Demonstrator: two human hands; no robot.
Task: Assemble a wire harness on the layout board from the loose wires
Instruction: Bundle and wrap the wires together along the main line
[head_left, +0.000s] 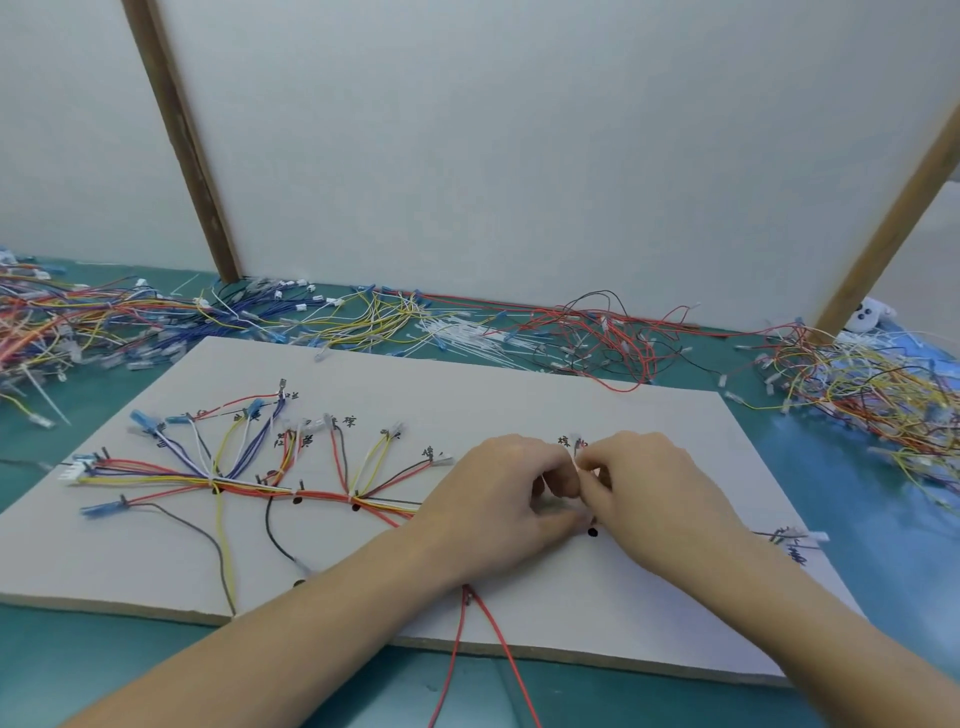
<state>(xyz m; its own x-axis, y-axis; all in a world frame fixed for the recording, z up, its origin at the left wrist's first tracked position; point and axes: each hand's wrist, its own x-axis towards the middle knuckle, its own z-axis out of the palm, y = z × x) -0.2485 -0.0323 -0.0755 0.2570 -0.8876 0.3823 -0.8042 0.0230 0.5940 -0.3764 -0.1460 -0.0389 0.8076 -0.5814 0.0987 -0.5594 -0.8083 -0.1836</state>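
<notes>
- Lying flat on the teal table (857, 545): grey layout board (519, 395), near edge close to the camera.
- Running left to right across the board: wire harness (249, 480), a bundled trunk of red, yellow, white and black wires, fanning into branches toward handwritten labels and blue or clear terminals.
- Meeting over the trunk's right part, fingertips touching: left hand (498, 493) and right hand (649, 491).
- Curling in, both sets of fingers, seemingly pinching something small and pale between them; cannot tell what it is.
- Trailing off the board's near edge toward the camera: two red wires (488, 649).
- Sprawling along the far table edge and down the right side: loose wires (363, 317) in heaps, white cable ties (467, 335) among them.
- Standing behind: white panels (519, 130) with wooden frames.
</notes>
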